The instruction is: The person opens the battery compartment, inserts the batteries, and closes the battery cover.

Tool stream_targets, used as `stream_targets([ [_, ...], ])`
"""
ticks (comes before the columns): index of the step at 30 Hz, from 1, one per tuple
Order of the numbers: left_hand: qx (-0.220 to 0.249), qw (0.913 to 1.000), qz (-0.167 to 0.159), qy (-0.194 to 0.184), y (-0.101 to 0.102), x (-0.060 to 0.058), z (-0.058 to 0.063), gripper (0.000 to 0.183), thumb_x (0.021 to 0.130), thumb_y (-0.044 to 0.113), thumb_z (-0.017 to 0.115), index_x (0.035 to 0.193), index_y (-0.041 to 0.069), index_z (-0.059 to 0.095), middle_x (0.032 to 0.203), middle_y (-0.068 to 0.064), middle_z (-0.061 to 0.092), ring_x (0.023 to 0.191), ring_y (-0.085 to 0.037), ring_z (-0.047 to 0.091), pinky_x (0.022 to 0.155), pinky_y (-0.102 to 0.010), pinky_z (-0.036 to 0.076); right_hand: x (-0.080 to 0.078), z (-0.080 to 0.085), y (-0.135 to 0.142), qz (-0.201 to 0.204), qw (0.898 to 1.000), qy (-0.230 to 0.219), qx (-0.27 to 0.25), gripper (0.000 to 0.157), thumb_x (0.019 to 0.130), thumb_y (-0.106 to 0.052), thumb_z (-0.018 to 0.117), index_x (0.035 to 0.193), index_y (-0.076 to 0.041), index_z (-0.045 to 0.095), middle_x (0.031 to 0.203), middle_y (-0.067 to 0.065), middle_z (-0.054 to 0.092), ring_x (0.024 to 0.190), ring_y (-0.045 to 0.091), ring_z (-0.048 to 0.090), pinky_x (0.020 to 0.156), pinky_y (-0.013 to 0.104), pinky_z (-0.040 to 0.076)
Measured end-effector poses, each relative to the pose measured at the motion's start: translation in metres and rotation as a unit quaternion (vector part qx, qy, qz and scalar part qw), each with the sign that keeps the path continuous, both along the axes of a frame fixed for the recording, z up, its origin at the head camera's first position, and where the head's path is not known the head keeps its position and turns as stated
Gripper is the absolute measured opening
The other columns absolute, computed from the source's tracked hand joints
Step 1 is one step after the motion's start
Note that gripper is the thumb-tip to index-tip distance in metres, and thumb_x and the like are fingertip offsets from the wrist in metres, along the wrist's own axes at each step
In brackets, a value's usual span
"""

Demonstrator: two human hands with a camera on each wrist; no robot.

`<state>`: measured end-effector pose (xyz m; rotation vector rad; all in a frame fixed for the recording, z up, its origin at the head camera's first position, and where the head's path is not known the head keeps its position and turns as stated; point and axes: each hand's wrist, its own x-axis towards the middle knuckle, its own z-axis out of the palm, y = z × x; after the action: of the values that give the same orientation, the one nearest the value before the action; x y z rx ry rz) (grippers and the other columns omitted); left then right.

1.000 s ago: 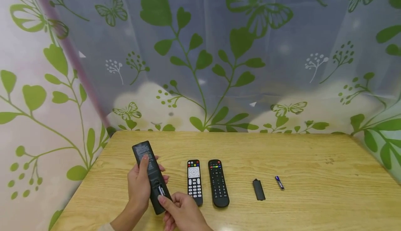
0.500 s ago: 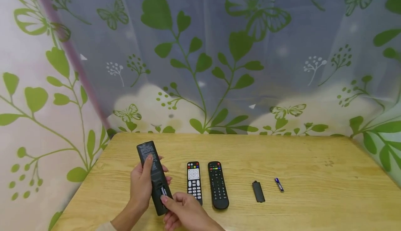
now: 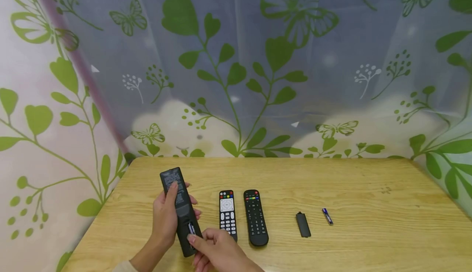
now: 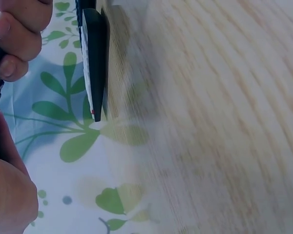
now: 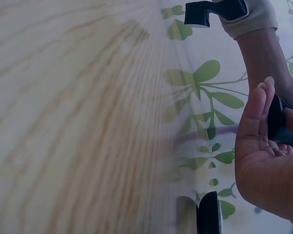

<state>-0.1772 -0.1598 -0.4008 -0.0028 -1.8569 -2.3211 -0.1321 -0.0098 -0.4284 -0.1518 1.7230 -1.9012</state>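
Note:
My left hand [image 3: 164,218] grips a black remote control [image 3: 182,210] turned back side up, thumb along its labelled back, fingers round the far edge. In its lower part the battery compartment lies uncovered, and a battery [image 3: 191,228] shows inside. The thumb of my right hand [image 3: 221,249] presses at the lower end of that battery, while the other fingers bend beneath the remote's lower end. In the right wrist view, the right hand [image 5: 263,165] partly hides the dark remote [image 5: 279,122]. Whether a second battery sits under the thumb cannot be seen.
On the wooden table [image 3: 354,190] lie a remote with a white button panel [image 3: 227,212], an all-black remote [image 3: 255,218], a small black battery cover [image 3: 303,224] and a loose blue-and-silver battery [image 3: 327,216]. A leaf-patterned cloth [image 3: 236,75] hangs behind the table's back edge.
The held remote has shifted slightly to the right and its lower end a little downward. The right thumb stays at the compartment. Things on the table keep their places.

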Motion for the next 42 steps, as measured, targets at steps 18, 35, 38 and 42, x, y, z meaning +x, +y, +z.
stream_targets([
  [18, -0.047, 0.9988, -0.009, 0.007, -0.002, -0.001, -0.004, 0.048, 0.103, 0.040, 0.040, 0.117, -0.004, 0.052, 0.080, -0.016, 0.068, 0.062, -0.033, 0.068, 0.062, -0.048, 0.058, -0.004, 0.005, 0.025, 0.041, 0.997, 0.036, 0.051, 0.034, 0.095, -0.038, 0.058, 0.094, -0.006, 0.067, 0.073, 0.005, 0.065, 0.058, 0.012, 0.059, 0.052, 0.022, 0.051],
  [35, -0.044, 0.9989, 0.005, -0.013, -0.006, -0.007, -0.003, 0.053, 0.101, 0.044, 0.041, 0.120, -0.004, 0.051, 0.080, -0.014, 0.067, 0.061, -0.031, 0.068, 0.064, -0.047, 0.058, -0.046, 0.041, 0.184, -0.001, 0.963, 0.216, 0.158, 0.030, 0.101, -0.022, 0.050, 0.114, 0.003, 0.059, 0.086, 0.010, 0.062, 0.073, 0.027, 0.061, 0.062, 0.037, 0.057],
  [38, -0.044, 0.9989, 0.003, -0.017, -0.007, -0.008, -0.004, 0.054, 0.101, 0.045, 0.041, 0.121, -0.004, 0.050, 0.081, -0.015, 0.067, 0.062, -0.031, 0.068, 0.064, -0.047, 0.058, -0.052, 0.040, 0.216, -0.030, 0.957, 0.221, 0.184, 0.031, 0.102, -0.024, 0.049, 0.115, 0.003, 0.058, 0.088, 0.013, 0.061, 0.075, 0.030, 0.061, 0.064, 0.040, 0.057],
  [42, -0.044, 0.9989, 0.003, -0.017, -0.007, -0.007, -0.005, 0.053, 0.101, 0.044, 0.041, 0.121, -0.005, 0.050, 0.081, -0.015, 0.068, 0.061, -0.031, 0.068, 0.063, -0.046, 0.058, -0.058, 0.035, 0.248, -0.067, 0.948, 0.224, 0.216, 0.033, 0.101, -0.025, 0.050, 0.115, 0.004, 0.057, 0.090, 0.017, 0.059, 0.076, 0.033, 0.061, 0.063, 0.039, 0.056],
])
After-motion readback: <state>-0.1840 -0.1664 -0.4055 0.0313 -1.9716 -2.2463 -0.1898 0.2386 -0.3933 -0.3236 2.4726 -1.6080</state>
